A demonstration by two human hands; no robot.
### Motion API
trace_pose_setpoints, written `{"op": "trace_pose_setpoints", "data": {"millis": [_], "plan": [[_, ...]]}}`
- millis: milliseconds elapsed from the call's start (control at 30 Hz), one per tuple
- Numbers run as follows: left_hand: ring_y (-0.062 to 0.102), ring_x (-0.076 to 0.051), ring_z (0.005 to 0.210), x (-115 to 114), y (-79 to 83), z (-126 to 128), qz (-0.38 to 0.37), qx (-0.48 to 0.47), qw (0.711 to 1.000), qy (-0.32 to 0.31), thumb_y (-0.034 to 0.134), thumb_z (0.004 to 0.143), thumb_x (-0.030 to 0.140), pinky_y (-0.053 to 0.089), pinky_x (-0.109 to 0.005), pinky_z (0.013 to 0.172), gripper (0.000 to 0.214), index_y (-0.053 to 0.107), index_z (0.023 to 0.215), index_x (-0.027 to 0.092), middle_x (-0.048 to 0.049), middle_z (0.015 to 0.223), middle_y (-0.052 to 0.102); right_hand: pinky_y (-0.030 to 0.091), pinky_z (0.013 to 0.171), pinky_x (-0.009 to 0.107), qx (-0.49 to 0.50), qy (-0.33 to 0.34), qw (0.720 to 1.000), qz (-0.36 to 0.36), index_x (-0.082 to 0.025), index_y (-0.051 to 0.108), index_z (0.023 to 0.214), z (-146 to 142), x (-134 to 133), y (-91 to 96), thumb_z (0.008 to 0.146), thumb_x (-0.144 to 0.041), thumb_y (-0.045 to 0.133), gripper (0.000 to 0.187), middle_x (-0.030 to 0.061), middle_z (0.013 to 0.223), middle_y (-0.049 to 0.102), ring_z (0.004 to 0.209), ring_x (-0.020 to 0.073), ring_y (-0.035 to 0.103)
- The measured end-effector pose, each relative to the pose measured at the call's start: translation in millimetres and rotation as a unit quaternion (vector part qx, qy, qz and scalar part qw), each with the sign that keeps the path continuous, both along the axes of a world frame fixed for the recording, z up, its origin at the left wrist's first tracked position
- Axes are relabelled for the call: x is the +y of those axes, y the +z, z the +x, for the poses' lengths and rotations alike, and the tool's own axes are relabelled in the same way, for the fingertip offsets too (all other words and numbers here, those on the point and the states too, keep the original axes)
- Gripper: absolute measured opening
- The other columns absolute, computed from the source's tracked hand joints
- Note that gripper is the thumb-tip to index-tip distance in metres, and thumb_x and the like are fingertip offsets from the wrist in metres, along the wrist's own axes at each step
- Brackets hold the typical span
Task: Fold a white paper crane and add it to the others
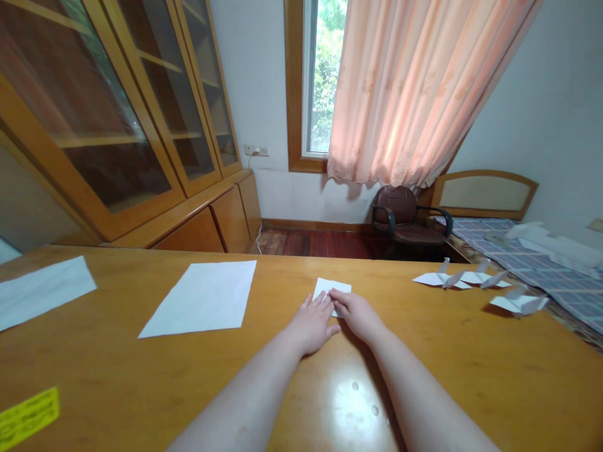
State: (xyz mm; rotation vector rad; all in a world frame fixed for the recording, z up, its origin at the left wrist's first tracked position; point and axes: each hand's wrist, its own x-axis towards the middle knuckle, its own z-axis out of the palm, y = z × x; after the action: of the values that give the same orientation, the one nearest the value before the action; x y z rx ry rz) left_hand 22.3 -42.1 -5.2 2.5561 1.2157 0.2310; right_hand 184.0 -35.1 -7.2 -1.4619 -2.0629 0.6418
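A small white folded square of paper (pixel 333 286) lies on the wooden table, partly covered by both hands. My left hand (pixel 313 323) rests palm down over its left side, fingers spread and thumb held out to the right. My right hand (pixel 358 315) touches the middle and lower right of the paper, fingers curled in and the index fingertip beside the left fingers. Whether the right fingers pinch an edge or only press is partly hidden. The folds under the hands do not show.
On the right of the table (pixel 438 376) stand three folded white paper birds (pixel 518 302). To the left lie a large white sheet (pixel 207 298), another sheet (pixel 42 290) and a yellow label (pixel 29 414). Beyond are a glass-door cabinet (pixel 198 188), a chair (pixel 400 216) and a bed (pixel 532 251).
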Motion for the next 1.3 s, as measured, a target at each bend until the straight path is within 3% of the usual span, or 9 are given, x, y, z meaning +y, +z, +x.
{"op": "trace_pose_setpoints", "data": {"millis": [200, 367, 700, 1067, 1300], "plan": [[0.016, -0.023, 0.137, 1.3, 1.9, 0.3, -0.006, -0.005, 1.000, 0.015, 0.040, 0.085, 0.050, 0.011, -0.046, 0.111, 0.064, 0.023, 0.141, 0.024, -0.0060, 0.148, 0.024, 0.017, 0.109, 0.045, -0.046, 0.006, 0.999, -0.026, -0.026, 0.045, 0.130, -2.7, -5.9, 9.3, 0.088, -0.035, 0.043, 0.044, 0.0062, 0.135, 0.045, 0.127, 0.0207, 0.038], [0.015, -0.024, 0.137, 3.0, -1.0, -2.0, -0.007, -0.005, 0.999, 0.033, 0.035, 0.086, 0.054, 0.011, -0.050, 0.110, 0.067, 0.014, 0.143, 0.027, -0.0024, 0.149, 0.021, 0.010, 0.109, 0.048, -0.072, 0.009, 0.996, -0.059, -0.025, 0.034, 0.137, -3.5, -7.7, 9.6, 0.088, -0.043, 0.040, 0.052, 0.0065, 0.142, 0.035, 0.133, 0.0216, 0.027], [0.016, -0.026, 0.137, 5.1, -1.3, -2.8, -0.003, 0.012, 0.998, 0.062, 0.029, 0.086, 0.055, 0.011, -0.056, 0.108, 0.062, 0.019, 0.142, 0.028, -0.0025, 0.148, 0.023, 0.006, 0.109, 0.047, -0.138, -0.004, 0.988, -0.074, -0.020, 0.025, 0.141, -3.3, -5.8, 6.3, 0.088, -0.048, 0.036, 0.060, 0.0078, 0.146, 0.025, 0.136, 0.0211, 0.018], [0.021, -0.024, 0.136, 6.3, 0.8, -5.0, -0.006, -0.016, 1.000, 0.023, 0.038, 0.086, 0.047, 0.011, -0.056, 0.108, 0.058, 0.027, 0.139, 0.026, -0.0039, 0.146, 0.028, 0.006, 0.105, 0.056, -0.185, -0.107, 0.974, -0.076, -0.020, 0.024, 0.141, 0.4, -2.8, 2.1, 0.090, -0.042, 0.030, 0.055, 0.0074, 0.148, 0.022, 0.137, 0.0251, 0.014], [0.031, -0.025, 0.131, 6.0, 4.2, -4.0, 0.009, -0.034, 0.997, 0.070, 0.045, 0.085, 0.039, 0.018, -0.053, 0.107, 0.049, 0.041, 0.131, 0.025, -0.0055, 0.139, 0.042, 0.008, 0.105, 0.058, -0.197, -0.140, 0.967, -0.078, -0.018, 0.025, 0.140, 3.8, -1.9, 3.1, 0.089, -0.045, 0.030, 0.058, 0.0081, 0.147, 0.023, 0.136, 0.0268, 0.014]]}}
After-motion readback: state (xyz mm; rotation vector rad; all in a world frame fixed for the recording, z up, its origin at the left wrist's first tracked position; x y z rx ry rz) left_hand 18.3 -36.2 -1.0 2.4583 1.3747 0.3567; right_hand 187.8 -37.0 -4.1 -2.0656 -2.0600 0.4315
